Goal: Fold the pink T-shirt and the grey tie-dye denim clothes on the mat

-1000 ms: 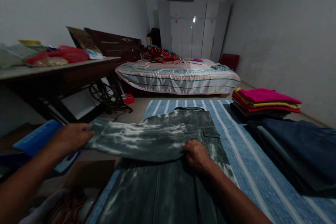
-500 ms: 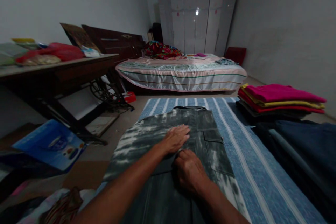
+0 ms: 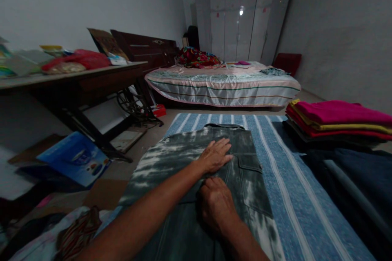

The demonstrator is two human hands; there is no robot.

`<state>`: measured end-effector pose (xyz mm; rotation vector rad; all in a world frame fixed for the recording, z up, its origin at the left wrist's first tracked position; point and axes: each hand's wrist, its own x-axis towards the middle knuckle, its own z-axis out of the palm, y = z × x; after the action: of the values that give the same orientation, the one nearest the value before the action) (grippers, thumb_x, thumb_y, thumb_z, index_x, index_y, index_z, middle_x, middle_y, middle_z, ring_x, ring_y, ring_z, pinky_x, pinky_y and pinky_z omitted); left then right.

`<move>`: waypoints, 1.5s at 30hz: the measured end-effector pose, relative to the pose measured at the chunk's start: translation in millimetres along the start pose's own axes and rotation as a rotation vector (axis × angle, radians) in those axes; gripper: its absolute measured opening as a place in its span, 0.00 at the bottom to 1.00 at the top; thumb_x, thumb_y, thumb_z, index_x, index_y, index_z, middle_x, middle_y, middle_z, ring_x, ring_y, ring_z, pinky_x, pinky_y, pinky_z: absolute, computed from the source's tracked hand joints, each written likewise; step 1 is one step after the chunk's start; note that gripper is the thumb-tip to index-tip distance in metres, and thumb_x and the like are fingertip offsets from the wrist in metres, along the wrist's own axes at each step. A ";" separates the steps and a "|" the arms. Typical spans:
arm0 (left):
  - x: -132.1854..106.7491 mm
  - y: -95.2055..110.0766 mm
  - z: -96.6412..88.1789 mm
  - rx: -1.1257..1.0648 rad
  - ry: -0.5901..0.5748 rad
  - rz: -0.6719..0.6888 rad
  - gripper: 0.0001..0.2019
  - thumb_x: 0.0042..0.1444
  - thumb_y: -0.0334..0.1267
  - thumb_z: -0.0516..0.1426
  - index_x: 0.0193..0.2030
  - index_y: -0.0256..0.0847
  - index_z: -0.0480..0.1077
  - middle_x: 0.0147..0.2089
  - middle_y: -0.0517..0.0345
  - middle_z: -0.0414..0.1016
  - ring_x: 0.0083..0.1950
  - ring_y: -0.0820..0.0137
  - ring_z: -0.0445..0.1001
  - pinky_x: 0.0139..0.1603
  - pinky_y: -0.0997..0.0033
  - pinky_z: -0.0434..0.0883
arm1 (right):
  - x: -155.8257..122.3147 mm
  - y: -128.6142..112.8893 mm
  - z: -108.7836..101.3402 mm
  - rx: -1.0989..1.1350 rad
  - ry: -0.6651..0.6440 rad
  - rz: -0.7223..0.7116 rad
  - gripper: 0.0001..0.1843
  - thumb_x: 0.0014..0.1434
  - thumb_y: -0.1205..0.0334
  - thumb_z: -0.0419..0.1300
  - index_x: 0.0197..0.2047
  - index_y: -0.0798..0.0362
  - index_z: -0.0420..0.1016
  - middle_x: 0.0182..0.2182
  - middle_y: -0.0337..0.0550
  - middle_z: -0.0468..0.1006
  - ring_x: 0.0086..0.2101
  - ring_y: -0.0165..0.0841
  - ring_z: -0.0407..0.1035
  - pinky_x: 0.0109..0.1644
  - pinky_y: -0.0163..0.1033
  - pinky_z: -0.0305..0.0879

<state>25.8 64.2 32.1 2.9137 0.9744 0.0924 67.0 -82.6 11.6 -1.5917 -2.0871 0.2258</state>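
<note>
A dark grey-green and white tie-dyed jacket (image 3: 171,151) lies spread out in front of me, its collar-like band at the far end and a flap pocket on its right half. My left hand (image 3: 216,155) rests flat on the middle of the jacket, fingers stretched out and slightly apart. Just nearer to me, my right hand (image 3: 218,200) is closed, with its fingers curled down at the jacket's middle. It seems to pinch a bit of the cloth there, though the fingertips are hidden. Under the jacket is a blue cloth with white stripes (image 3: 288,175).
On the right are a folded stack of pink, yellow and red clothes (image 3: 339,112) and dark folded trousers (image 3: 364,171). A sewing-machine table (image 3: 122,71) and a blue box (image 3: 76,159) stand left. The bed (image 3: 220,89) is beyond.
My left hand has slid slightly forward and right over the jacket, its fingers spreading a little. My right hand stays closed at nearly the same spot on it. The view has turned slightly left.
</note>
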 end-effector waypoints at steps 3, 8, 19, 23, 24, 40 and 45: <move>-6.3 5.7 5.9 -0.071 -0.129 0.047 0.29 0.66 0.54 0.41 0.69 0.43 0.49 0.73 0.49 0.45 0.73 0.62 0.43 0.68 0.47 0.45 | -1.3 0.0 4.4 -0.007 0.030 0.008 0.09 0.54 0.71 0.54 0.35 0.55 0.76 0.37 0.48 0.73 0.40 0.39 0.64 0.49 0.43 0.57; -3.8 -2.5 15.6 -0.094 -0.126 0.034 0.35 0.63 0.60 0.39 0.70 0.41 0.46 0.74 0.49 0.42 0.73 0.61 0.40 0.69 0.46 0.41 | -2.5 1.3 7.2 -0.007 0.025 0.012 0.10 0.52 0.73 0.55 0.34 0.54 0.75 0.35 0.46 0.74 0.39 0.38 0.64 0.47 0.42 0.57; 7.9 -3.4 18.7 -0.148 -0.080 -0.159 0.39 0.60 0.65 0.35 0.71 0.42 0.45 0.74 0.50 0.40 0.73 0.57 0.38 0.68 0.38 0.39 | -7.3 3.2 10.4 0.013 0.080 -0.008 0.12 0.48 0.77 0.53 0.29 0.51 0.71 0.31 0.44 0.72 0.35 0.37 0.63 0.42 0.40 0.56; 8.5 -4.6 18.5 -0.154 -0.089 -0.163 0.39 0.60 0.65 0.36 0.71 0.42 0.45 0.74 0.51 0.39 0.73 0.57 0.37 0.68 0.38 0.38 | -7.8 4.2 11.0 0.034 0.132 -0.023 0.11 0.50 0.76 0.52 0.28 0.51 0.71 0.30 0.44 0.72 0.34 0.36 0.63 0.40 0.39 0.56; 8.7 -5.3 18.4 -0.155 -0.096 -0.164 0.39 0.60 0.65 0.36 0.71 0.42 0.46 0.74 0.51 0.39 0.73 0.57 0.37 0.68 0.38 0.38 | -7.8 4.6 11.1 0.039 0.129 -0.024 0.11 0.50 0.76 0.52 0.28 0.51 0.71 0.30 0.44 0.72 0.34 0.36 0.63 0.40 0.39 0.56; -10.7 -2.1 12.9 -0.092 -0.039 -0.165 0.24 0.66 0.45 0.42 0.66 0.39 0.55 0.73 0.48 0.47 0.73 0.62 0.44 0.69 0.49 0.47 | -7.3 3.3 10.7 0.043 0.116 -0.007 0.11 0.50 0.76 0.53 0.28 0.52 0.72 0.30 0.43 0.73 0.34 0.35 0.63 0.40 0.39 0.54; -26.9 -6.6 12.8 -0.140 -0.168 -0.217 0.32 0.65 0.56 0.36 0.70 0.41 0.46 0.74 0.51 0.41 0.74 0.60 0.38 0.69 0.43 0.40 | -8.8 6.2 14.7 0.083 0.167 -0.038 0.12 0.51 0.76 0.52 0.29 0.52 0.71 0.29 0.42 0.73 0.32 0.34 0.62 0.39 0.38 0.53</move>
<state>1.4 52.7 17.9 2.6219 1.1937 -0.0908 66.9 -86.5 -6.2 -1.4691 -1.9532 0.1591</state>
